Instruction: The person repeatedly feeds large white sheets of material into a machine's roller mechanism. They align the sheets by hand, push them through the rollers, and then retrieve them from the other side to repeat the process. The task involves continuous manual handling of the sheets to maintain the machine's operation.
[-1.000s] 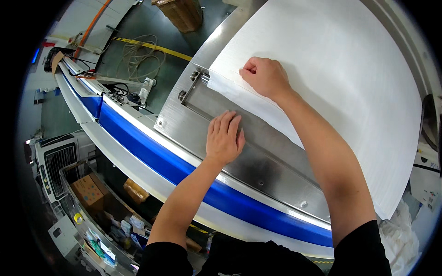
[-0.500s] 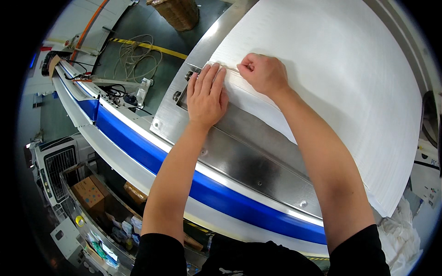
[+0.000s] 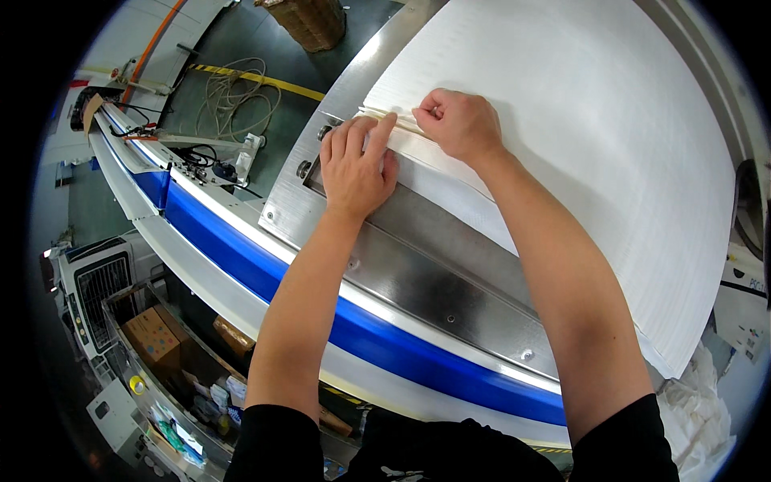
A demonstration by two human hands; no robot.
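A large white sheet (image 3: pixel 578 145), faintly ribbed, lies over the metal bed in front of me, with layered cream-coloured strips (image 3: pixel 414 143) along its near left edge. My left hand (image 3: pixel 353 165) rests on the left end of these strips, fingers stretched out and thumb tucked alongside. Just to its right, my right hand (image 3: pixel 464 124) is closed above the sheet's edge, thumb and forefinger pinched together. What sits in that pinch, if anything, is too small to make out. Below both hands runs a bare metal plate (image 3: pixel 438 277) with screws.
Two dark knobs (image 3: pixel 303 169) stick out left of my left hand. A blue rail (image 3: pixel 217 241) curves along the near side. Coiled cable (image 3: pixel 233 100) and a wrapped carton (image 3: pixel 309 22) are on the floor; a bin of boxes (image 3: pixel 152 333) stands lower left. Crumpled plastic (image 3: pixel 697 410) hangs at right.
My left fingers have drawn back slightly, and the forefinger has spread from the others, showing more of the layered strips. The right hand has shifted slightly upward, still pinched.
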